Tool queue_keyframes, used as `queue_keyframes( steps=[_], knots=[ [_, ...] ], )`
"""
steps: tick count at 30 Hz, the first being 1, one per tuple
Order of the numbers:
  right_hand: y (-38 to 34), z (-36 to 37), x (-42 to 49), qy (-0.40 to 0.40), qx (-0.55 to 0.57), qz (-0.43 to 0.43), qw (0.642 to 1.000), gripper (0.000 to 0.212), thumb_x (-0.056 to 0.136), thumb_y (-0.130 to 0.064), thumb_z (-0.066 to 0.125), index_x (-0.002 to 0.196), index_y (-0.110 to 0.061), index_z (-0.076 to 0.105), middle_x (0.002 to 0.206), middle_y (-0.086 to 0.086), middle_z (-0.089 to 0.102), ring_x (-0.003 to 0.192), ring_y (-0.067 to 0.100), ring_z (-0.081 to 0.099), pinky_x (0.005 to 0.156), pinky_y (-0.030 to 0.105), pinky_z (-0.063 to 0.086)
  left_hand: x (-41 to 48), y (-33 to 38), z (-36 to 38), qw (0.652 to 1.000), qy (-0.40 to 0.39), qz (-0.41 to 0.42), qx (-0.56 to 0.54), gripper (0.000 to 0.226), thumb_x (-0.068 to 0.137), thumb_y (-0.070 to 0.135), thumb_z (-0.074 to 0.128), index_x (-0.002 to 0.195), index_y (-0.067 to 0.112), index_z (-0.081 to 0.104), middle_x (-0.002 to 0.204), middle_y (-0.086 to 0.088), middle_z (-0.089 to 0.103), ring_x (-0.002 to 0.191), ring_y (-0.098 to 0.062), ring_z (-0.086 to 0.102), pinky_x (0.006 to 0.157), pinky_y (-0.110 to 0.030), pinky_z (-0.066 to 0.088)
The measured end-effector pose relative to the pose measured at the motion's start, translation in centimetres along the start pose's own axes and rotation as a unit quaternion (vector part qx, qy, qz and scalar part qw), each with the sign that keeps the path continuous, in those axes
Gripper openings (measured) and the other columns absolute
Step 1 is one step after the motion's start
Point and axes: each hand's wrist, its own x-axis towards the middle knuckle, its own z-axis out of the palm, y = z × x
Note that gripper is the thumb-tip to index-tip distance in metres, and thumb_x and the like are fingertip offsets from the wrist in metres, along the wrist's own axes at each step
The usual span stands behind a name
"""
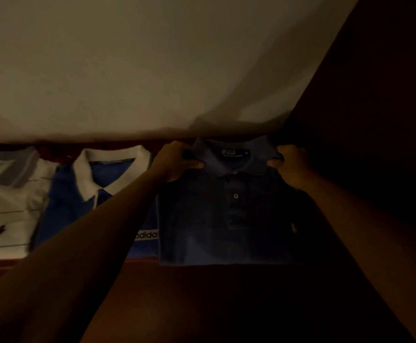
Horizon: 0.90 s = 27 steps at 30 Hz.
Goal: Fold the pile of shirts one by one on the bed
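Note:
A folded navy polo shirt (226,219) lies face up on the dark reddish bed surface (202,293), collar toward the wall. My left hand (174,160) pinches the left shoulder beside the collar, and my right hand (289,167) pinches the right shoulder. To its left lies a folded blue polo with a white collar (98,194), its right edge touching the navy shirt. Further left lies a folded white striped polo with a grey collar (6,204). The room is very dim.
A pale wall (152,65) rises directly behind the row of shirts. A dark upright surface (387,120) closes off the right side. The reddish bed surface stretches toward me in front of the shirts.

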Motion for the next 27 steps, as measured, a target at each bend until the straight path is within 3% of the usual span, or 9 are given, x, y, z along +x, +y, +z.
queue_keyframes(
  steps=[2,5,7,9,11,14,19,24,27],
  knots=[
    [-0.2,-0.2,0.1,0.003,0.013,0.021,1.000,0.024,0.097,-0.006,0.058,0.104,0.017,0.056,0.113,0.035,0.058,0.109,0.046,0.054,0.065,0.023,0.032,0.1,-0.1,0.1,1.000,0.004,0.003,-0.016,0.037,0.077,0.036,0.084,0.106,0.014,0.078,0.103,-0.009,0.075,0.101,-0.021,0.068,0.085,-0.045,0.053],
    [-0.8,-0.7,0.4,0.028,-0.020,0.021,0.999,0.027,0.098,-0.009,0.057,0.120,0.008,0.057,0.121,0.028,0.059,0.114,0.040,0.055,0.081,0.029,0.038,0.3,0.5,-0.5,0.998,0.025,0.010,-0.053,0.049,0.076,0.043,0.083,0.116,0.015,0.074,0.115,-0.010,0.072,0.112,-0.021,0.063,0.095,-0.042,0.049],
    [-1.1,-0.6,0.4,0.020,-0.046,0.018,0.999,0.053,0.098,-0.012,0.060,0.146,-0.001,0.041,0.145,0.026,0.043,0.135,0.039,0.039,0.106,0.041,0.034,0.1,1.3,-0.5,0.998,0.018,-0.004,0.066,0.076,0.078,0.057,0.075,0.142,0.020,0.054,0.145,-0.009,0.054,0.137,-0.027,0.044,0.115,-0.048,0.029],
    [-2.0,0.1,-0.9,0.055,-0.088,0.005,0.995,0.077,0.097,-0.023,0.061,0.158,-0.012,0.015,0.162,0.019,0.018,0.149,0.038,0.013,0.119,0.046,0.018,-0.9,1.8,0.3,0.986,0.046,-0.005,0.159,0.102,0.083,0.067,0.064,0.158,0.016,0.018,0.164,-0.013,0.019,0.152,-0.030,0.012,0.120,-0.054,-0.002],
    [-2.9,1.4,-2.4,0.109,-0.121,-0.045,0.986,0.079,0.099,-0.036,0.056,0.159,-0.018,0.008,0.166,0.012,0.004,0.152,0.035,0.000,0.122,0.047,0.007,-2.8,2.5,1.8,0.978,0.111,0.058,0.168,0.101,0.089,0.072,0.048,0.160,0.012,0.008,0.166,-0.016,0.003,0.154,-0.032,0.000,0.120,-0.053,-0.009],
    [-2.5,4.2,-3.8,0.035,-0.178,-0.068,0.981,0.073,0.101,-0.056,0.035,0.159,-0.031,-0.002,0.166,0.007,-0.010,0.152,0.033,-0.011,0.122,0.049,-0.005,-5.4,2.1,5.3,0.963,0.086,0.143,0.213,0.088,0.094,0.072,0.023,0.160,0.016,0.007,0.167,-0.011,-0.005,0.154,-0.028,-0.008,0.122,-0.048,-0.011],
    [0.2,7.2,-4.0,-0.056,-0.217,-0.020,0.974,0.074,0.098,-0.066,0.017,0.155,-0.034,-0.016,0.164,0.003,-0.024,0.149,0.030,-0.024,0.121,0.051,-0.013,-5.8,0.3,7.8,0.976,0.008,0.066,0.205,0.088,0.086,0.078,0.000,0.158,0.028,-0.011,0.163,-0.001,-0.025,0.150,-0.024,-0.026,0.116,-0.036,-0.027],
    [-1.7,4.4,-3.3,-0.155,-0.226,0.015,0.961,0.077,0.100,-0.064,0.028,0.158,-0.031,-0.010,0.165,0.004,-0.019,0.151,0.033,-0.016,0.122,0.053,-0.002,-4.9,2.4,4.5,0.963,-0.141,0.023,0.229,0.085,0.095,0.073,0.024,0.158,0.028,-0.012,0.163,-0.002,-0.024,0.150,-0.026,-0.023,0.122,-0.045,-0.013],
    [-4.1,2.5,-5.0,-0.185,-0.186,0.022,0.965,0.070,0.101,-0.056,0.037,0.159,-0.025,0.015,0.166,0.007,0.007,0.151,0.037,0.011,0.121,0.054,0.017,-5.6,4.1,0.5,0.964,-0.189,0.003,0.189,0.076,0.099,0.065,0.033,0.160,0.025,0.012,0.167,-0.007,0.008,0.153,-0.033,0.007,0.123,-0.048,0.010]
  ],
)
